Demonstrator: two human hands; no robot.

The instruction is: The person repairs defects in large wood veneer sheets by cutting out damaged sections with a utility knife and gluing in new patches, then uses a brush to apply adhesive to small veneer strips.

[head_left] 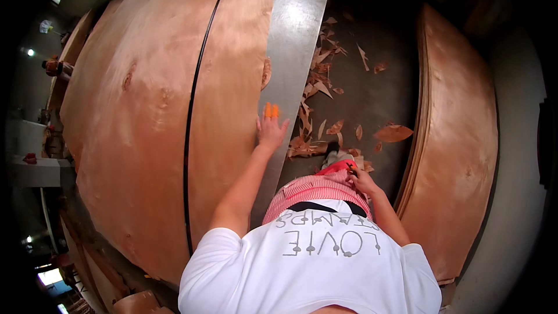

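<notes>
My left hand (271, 131) reaches forward with fingers spread, two of them capped in orange finger covers. It rests where a large reddish-brown wood veneer sheet (232, 81) meets a bare grey metal strip (293, 29). Beside the fingertips, a small rounded notch or loose flap shows on the sheet's edge. My right hand (364, 181) is held low by the red-and-white striped apron (317, 189) at my waist. Its fingers are closed around a small dark object with an orange part, too small to make out.
A thin black line (200, 64) runs lengthwise over the veneer. Torn veneer scraps (319, 81) litter the dark floor (383, 93) right of the metal strip. A stack of veneer sheets (459, 139) stands at the right. Another person (55, 68) is at the far left.
</notes>
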